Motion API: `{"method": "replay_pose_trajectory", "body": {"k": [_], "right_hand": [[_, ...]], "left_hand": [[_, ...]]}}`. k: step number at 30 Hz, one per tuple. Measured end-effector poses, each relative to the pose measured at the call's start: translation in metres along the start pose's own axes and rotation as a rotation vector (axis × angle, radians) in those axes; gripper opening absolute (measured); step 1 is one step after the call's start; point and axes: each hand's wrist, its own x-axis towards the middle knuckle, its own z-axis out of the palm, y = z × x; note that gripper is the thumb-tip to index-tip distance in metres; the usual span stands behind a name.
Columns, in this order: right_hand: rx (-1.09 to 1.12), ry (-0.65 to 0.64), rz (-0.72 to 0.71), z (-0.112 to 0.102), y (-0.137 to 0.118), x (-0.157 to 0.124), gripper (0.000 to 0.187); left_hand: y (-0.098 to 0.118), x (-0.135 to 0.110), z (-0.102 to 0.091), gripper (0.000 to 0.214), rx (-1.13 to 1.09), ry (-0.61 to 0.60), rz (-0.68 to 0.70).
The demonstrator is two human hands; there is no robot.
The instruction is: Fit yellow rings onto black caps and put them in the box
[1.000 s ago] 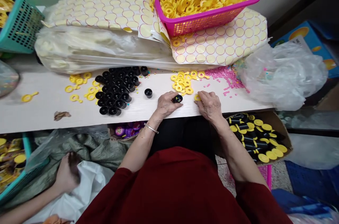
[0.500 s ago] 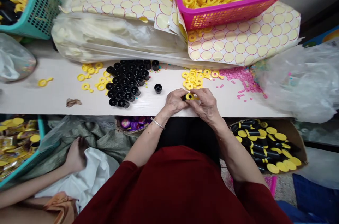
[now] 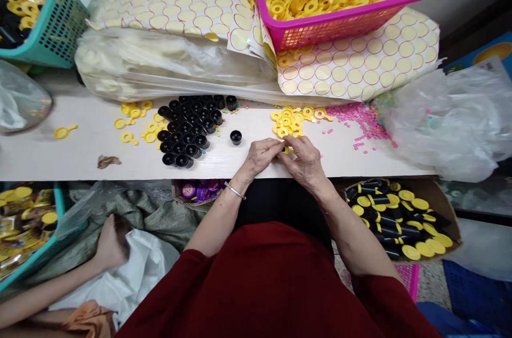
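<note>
Head camera view, looking down on a long white table (image 3: 80,151). At its far edge stands a pink basket (image 3: 348,18) heaped with yellow rings, resting on sheets of round stickers (image 3: 360,69). Mid-table sits a cluster of black caps (image 3: 188,127), with a small pile of loose yellow rings (image 3: 290,119) just right of it. Near the front edge, the left hand (image 3: 262,155) and right hand (image 3: 306,159) meet, fingertips pinched together on a small black-and-yellow piece (image 3: 286,149), mostly hidden between them.
</note>
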Motion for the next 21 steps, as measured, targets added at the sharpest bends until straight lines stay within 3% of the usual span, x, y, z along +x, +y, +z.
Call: {"method": "replay_pose_trajectory", "body": {"k": [5, 12, 17, 21], "right_hand": [[0.235, 0.002, 0.212, -0.001, 0.002, 0.0, 0.035], [0.707, -0.042, 0.733, 0.006, -0.01, -0.001, 0.044], [0.932, 0.029, 0.933, 0.016, -0.017, -0.001, 0.039], [1.032, 0.1, 1.011, 0.02, -0.02, 0.002, 0.036]], "left_hand": [[0.001, 0.0, 0.005, 0.029, 0.078, -0.02, -0.02], [-0.001, 0.001, 0.004, 0.029, 0.088, 0.005, 0.01], [0.0, -0.004, 0.014, 0.029, 0.017, 0.126, -0.154], [0.003, -0.008, 0.026, 0.031, -0.061, 0.26, -0.302]]}}
